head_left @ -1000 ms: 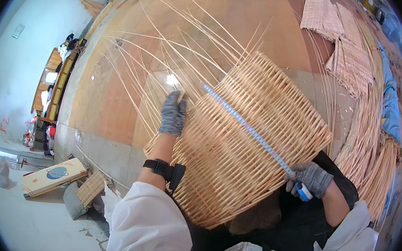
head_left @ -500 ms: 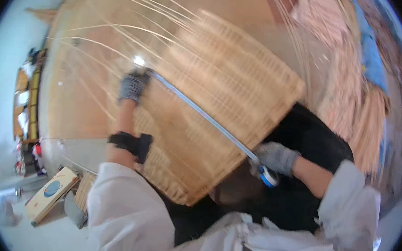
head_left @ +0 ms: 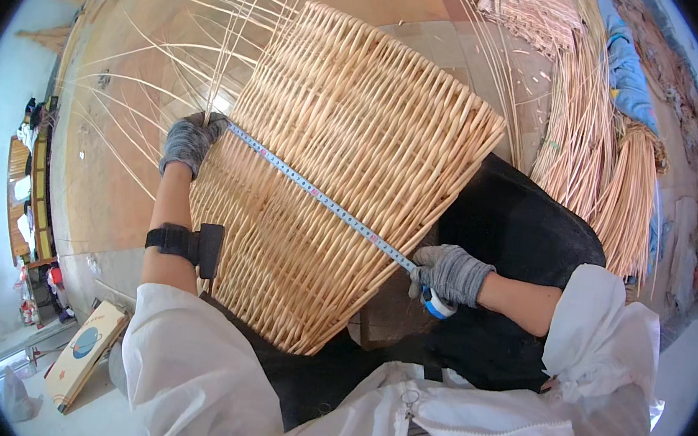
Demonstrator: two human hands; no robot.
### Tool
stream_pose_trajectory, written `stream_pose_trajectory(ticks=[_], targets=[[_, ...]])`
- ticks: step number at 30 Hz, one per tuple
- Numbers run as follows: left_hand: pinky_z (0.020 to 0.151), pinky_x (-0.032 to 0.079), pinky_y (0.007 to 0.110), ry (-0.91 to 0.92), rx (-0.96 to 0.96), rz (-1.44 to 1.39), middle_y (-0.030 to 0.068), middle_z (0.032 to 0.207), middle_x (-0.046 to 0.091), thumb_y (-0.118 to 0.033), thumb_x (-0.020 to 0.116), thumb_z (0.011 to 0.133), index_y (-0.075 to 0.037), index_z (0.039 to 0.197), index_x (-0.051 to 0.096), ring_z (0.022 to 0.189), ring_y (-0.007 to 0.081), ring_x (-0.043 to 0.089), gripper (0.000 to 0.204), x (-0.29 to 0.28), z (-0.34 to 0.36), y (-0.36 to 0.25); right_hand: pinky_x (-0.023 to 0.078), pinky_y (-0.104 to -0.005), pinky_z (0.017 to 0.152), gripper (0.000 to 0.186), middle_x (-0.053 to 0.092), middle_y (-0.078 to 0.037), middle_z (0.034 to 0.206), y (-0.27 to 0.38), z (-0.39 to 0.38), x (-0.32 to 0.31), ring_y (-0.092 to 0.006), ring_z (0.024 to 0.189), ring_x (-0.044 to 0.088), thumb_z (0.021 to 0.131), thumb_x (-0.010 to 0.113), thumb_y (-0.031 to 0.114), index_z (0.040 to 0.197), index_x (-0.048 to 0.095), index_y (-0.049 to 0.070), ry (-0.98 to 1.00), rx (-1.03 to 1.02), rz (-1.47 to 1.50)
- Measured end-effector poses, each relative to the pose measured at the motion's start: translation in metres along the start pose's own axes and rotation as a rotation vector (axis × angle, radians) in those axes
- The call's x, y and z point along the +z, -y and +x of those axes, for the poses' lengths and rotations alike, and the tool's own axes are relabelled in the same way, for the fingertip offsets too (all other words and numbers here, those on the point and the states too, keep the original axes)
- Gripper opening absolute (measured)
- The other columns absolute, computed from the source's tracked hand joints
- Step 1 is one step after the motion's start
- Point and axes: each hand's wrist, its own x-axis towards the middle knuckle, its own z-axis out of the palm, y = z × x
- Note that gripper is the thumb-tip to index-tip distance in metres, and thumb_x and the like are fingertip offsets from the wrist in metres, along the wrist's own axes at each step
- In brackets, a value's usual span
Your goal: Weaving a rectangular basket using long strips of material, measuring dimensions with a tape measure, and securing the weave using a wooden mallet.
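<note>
A woven wicker panel (head_left: 359, 110), pale and tightly worked, lies tilted over my lap; whether it is part of a basket I cannot tell. Across it runs the pale blade of a tape measure (head_left: 325, 201). My left hand (head_left: 188, 145), in a grey glove, is closed on the blade's end at the panel's upper left edge, where several unwoven rods (head_left: 229, 47) rise by its fingers. At the lower right edge my right hand (head_left: 454, 274), also gloved, grips the blade by the blue and white tape case (head_left: 439, 306), which it partly covers.
Bundles of loose wicker rods (head_left: 574, 147) lie on the floor at the right, beside a blue cloth (head_left: 629, 81). Long rods fan out from the panel's upper left edge. A flat printed box (head_left: 85, 354) rests at lower left, near a shelf (head_left: 37, 188).
The panel and both hands sit a little further left in view. The tape stays stretched across the weave. Several rods now stand upright by my left hand's fingers.
</note>
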Motion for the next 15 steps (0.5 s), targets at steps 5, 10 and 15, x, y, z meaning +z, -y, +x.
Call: stream_pose_trajectory(ticks=[5,10,15], targets=[[0.066,0.046,0.03,0.113,0.063,-0.135,0.0063,0.074,0.065,-0.032,0.065,0.079,-0.006,0.096,0.066,0.066,0.0157,0.057,0.031,0.0,0.011,0.012,0.048,-0.0266,0.059,0.015,0.067,-0.008,0.077,-0.008,0.003,0.002,-0.0127,0.067,0.06,0.086,0.052,0.013,0.092,0.06,0.001,0.061,0.085,0.133],[0.061,0.044,0.029,0.162,0.089,-0.052,0.0067,0.07,0.063,-0.035,0.058,0.084,-0.005,0.087,0.066,0.063,0.0133,0.055,0.031,0.006,0.016,0.015,0.049,-0.0262,0.057,0.015,0.065,-0.009,0.076,-0.007,0.003,0.006,-0.0144,0.067,0.06,0.087,0.054,0.014,0.091,0.059,0.001,-0.018,0.009,0.108],[0.07,0.045,0.037,0.07,0.079,0.045,0.012,0.076,0.064,-0.043,0.056,0.083,-0.005,0.087,0.065,0.072,0.0185,0.058,0.039,0.008,0.016,0.009,0.049,-0.0257,0.055,0.02,0.062,-0.008,0.069,0.012,-0.013,-0.024,-0.0147,0.06,0.06,0.088,0.055,0.018,0.091,0.06,-0.001,-0.238,-0.107,0.547]])
